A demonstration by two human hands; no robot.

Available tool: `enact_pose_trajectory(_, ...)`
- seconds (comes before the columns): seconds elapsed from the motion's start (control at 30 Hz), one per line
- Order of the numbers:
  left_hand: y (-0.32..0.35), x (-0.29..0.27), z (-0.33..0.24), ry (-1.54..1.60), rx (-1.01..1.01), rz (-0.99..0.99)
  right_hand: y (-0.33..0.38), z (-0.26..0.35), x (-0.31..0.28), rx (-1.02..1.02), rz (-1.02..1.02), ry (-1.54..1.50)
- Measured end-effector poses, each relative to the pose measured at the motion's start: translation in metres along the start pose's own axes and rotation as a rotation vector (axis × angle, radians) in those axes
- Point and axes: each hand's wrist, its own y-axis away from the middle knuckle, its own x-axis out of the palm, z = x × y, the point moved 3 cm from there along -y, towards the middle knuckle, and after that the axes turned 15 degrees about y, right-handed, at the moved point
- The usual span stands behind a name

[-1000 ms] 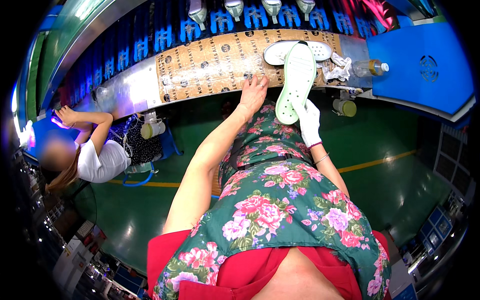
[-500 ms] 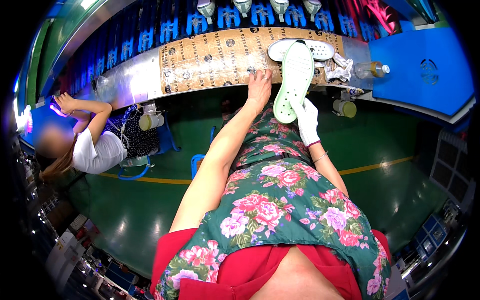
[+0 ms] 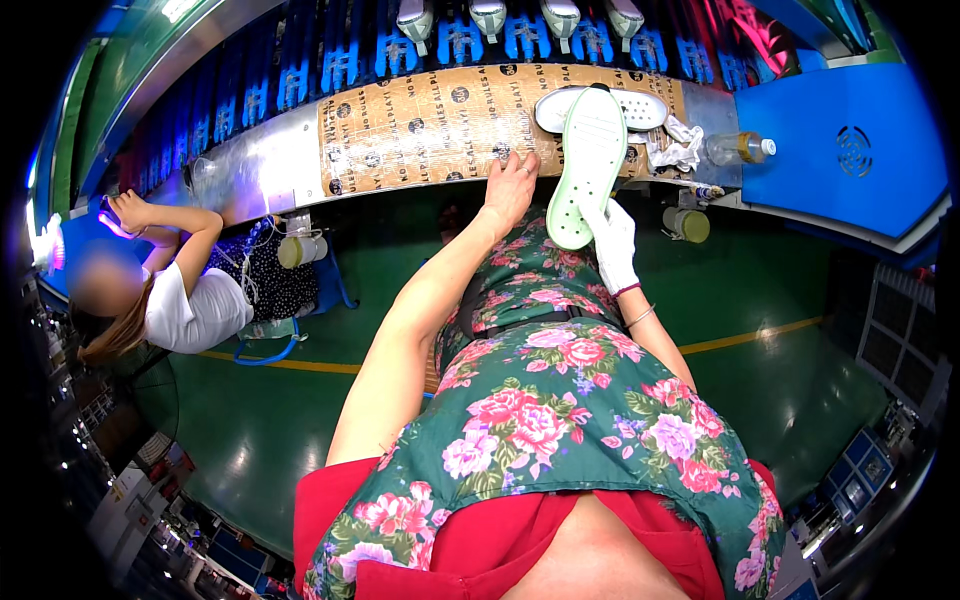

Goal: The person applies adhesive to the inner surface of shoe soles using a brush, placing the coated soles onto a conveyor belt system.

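My right hand [image 3: 613,240], in a white glove, grips the heel end of a pale green shoe sole [image 3: 594,160] that has a row of small holes. The sole points away from me, tilted over the bench edge. Partly covered by it lies a white sole [image 3: 641,110] with dark holes, on the brown printed sheet [image 3: 430,125]. My bare left hand [image 3: 510,190] rests at the near edge of that sheet, left of the green sole. Its fingers are a little bent and apart, with nothing seen in them.
Along the far side runs a row of blue clamps [image 3: 460,40] with several shoes [image 3: 487,18] above. White cloths [image 3: 677,147] and a bottle [image 3: 735,148] lie at the right, beside a blue panel [image 3: 840,150]. A co-worker [image 3: 195,305] sits at the left.
My left hand has shifted slightly left and toward me along the bench edge. The green sole stays in my right hand, almost unmoved.
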Motion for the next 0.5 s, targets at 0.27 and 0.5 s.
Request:
enact_pose_trajectory(0.27,-0.0029,0.0008,-0.0026,-0.032,0.018,-0.096,-0.004,0.0014,0.0036,-0.007,0.009,-0.039)
enact_pose_trajectory(0.5,-0.0067,0.0054,0.0022,0.038,-0.016,-0.044,0.0013,-0.0002,0.0063,0.01,0.025,-0.087)
